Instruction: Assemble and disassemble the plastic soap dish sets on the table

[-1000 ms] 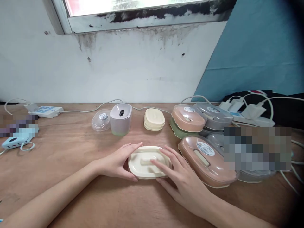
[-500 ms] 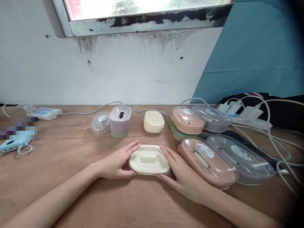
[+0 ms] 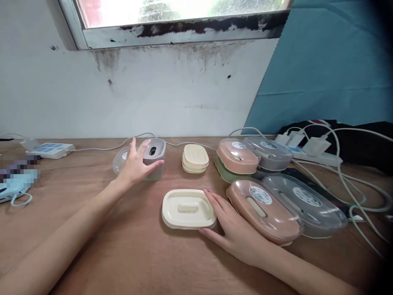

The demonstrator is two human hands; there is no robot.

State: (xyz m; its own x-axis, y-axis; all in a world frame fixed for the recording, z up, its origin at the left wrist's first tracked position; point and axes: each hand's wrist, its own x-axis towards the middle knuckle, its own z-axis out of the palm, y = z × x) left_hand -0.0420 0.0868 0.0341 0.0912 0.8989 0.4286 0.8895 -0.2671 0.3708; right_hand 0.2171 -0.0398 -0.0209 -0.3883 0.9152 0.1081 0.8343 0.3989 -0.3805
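Note:
A cream oval lid-like dish (image 3: 188, 220) with a raised bar in its middle lies on the wooden table. My right hand (image 3: 227, 221) rests at its right end, thumb and fingers apart along the edge. Further back, my left hand (image 3: 136, 164) is spread in front of a grey lidded container (image 3: 157, 149) with a dark slot on top and a greenish base. Whether the fingers touch it I cannot tell. Behind that hand, a clear plastic lid or box (image 3: 118, 159) with a round label is partly hidden.
Stacked cream pieces (image 3: 195, 157) stand at the back. On the right are orange lidded boxes (image 3: 260, 211) and grey lidded boxes (image 3: 310, 205) with clear covers. Power strips (image 3: 50, 150) with white cables lie at both sides. A light blue device (image 3: 20, 186) sits at far left.
My left hand has let go of the cream dish and moved back and left to the grey container. My right hand stays at the dish's right end. The view has shifted slightly.

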